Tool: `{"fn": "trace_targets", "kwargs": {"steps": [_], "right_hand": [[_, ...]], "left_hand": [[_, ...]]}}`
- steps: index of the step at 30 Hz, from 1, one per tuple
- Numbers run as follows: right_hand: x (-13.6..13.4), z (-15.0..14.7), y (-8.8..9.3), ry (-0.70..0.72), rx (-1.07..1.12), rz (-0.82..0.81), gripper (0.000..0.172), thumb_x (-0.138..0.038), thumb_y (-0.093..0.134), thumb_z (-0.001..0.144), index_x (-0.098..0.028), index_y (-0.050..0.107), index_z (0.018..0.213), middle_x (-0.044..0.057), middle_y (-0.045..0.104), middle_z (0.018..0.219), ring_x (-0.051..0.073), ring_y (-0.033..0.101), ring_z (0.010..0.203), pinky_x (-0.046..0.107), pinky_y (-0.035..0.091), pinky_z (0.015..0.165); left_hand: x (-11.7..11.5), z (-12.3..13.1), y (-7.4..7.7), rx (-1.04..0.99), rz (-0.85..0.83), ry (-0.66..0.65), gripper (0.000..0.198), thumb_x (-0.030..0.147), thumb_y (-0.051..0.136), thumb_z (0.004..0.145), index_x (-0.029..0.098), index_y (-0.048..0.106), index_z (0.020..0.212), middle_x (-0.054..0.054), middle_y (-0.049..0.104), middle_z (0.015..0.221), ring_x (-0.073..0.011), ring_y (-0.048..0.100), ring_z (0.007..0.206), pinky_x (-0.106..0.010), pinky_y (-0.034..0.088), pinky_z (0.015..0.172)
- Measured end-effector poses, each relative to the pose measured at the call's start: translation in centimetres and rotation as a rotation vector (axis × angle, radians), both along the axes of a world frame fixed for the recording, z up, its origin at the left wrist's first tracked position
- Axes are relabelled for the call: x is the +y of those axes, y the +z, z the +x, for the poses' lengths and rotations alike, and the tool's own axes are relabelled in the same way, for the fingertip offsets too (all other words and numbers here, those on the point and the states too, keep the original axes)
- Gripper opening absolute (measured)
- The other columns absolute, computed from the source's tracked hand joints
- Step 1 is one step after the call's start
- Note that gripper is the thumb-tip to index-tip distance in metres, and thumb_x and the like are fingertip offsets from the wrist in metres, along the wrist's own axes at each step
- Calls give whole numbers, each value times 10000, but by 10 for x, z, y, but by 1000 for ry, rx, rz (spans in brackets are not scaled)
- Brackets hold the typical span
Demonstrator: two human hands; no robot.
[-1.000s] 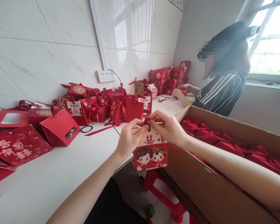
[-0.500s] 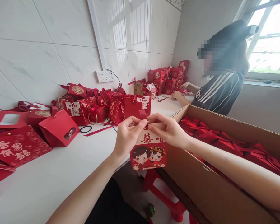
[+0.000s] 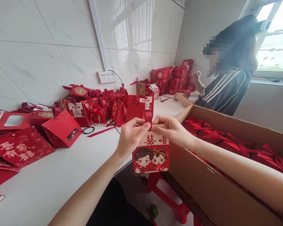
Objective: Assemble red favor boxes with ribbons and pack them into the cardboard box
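Note:
A red and cream gift box (image 3: 151, 158) with two cartoon figures on its front hangs upright between my hands, past the table's front edge. My left hand (image 3: 133, 136) pinches its top edge from the left, thumb near the middle. From the right, my right hand (image 3: 168, 130) pinches the same top edge beside a looped red ribbon (image 3: 148, 117) that stands up between my fingertips. The fastening under my fingers is mostly hidden.
Several red gift boxes (image 3: 100, 114) crowd the white table (image 3: 85, 175) along the wall. A cardboard carton (image 3: 217, 188) of red ribboned boxes stands at the right. Below is a red stool (image 3: 165, 194). Another person (image 3: 231, 81) works at the far end. A black ring (image 3: 88, 130) lies on the table.
The ribbon loop stands taller between my fingers, and my right fingertips have closed in on the top edge. The other person's one hand has lifted off the table.

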State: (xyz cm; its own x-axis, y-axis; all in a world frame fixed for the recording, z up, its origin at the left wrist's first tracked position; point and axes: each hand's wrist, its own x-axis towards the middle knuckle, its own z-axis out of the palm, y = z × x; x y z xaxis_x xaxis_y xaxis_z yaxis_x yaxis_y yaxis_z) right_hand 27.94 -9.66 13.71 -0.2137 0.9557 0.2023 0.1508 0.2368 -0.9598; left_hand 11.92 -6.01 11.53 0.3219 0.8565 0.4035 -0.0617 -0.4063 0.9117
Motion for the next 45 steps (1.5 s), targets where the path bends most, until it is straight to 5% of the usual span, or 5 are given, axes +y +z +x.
{"fn": "trace_targets", "kwargs": {"steps": [16,27,37,41,45], "right_hand": [[2,8,-2,-25,-48,30,234,-380,588,766,-165,533,841,-8,563,719,107,533,622,212,415,517],[-6,11,5,-75,-123,128,232,-382,559,788,-153,546,822,-39,508,631,73,445,543,194,343,477],[-19,24,19,-42,-269,83,201,-347,625,765,-148,597,781,-29,535,607,83,465,521,202,354,457],[-21,61,26,-94,54,-101,178,-332,666,731,-166,620,774,5,631,679,131,588,609,244,476,575],[-34,109,25,-321,259,-71,142,-349,582,774,-216,619,810,3,665,738,166,634,676,305,516,669]], "left_hand": [[4,3,-4,-30,-41,-132,273,294,626,758,152,609,990,-65,686,873,-204,653,839,-275,526,700],[-3,6,1,125,427,26,133,203,536,826,214,654,885,-26,606,908,-141,588,880,-243,489,774],[-8,8,6,51,234,-88,277,249,545,816,216,623,1080,-40,630,923,-154,608,810,-247,500,694],[0,24,7,-325,60,-262,421,388,521,814,257,478,1212,-58,629,1066,-205,621,931,-327,499,789],[8,49,-8,-468,-65,-149,251,372,414,848,192,581,903,-58,661,902,-219,627,941,-378,473,848]]}}
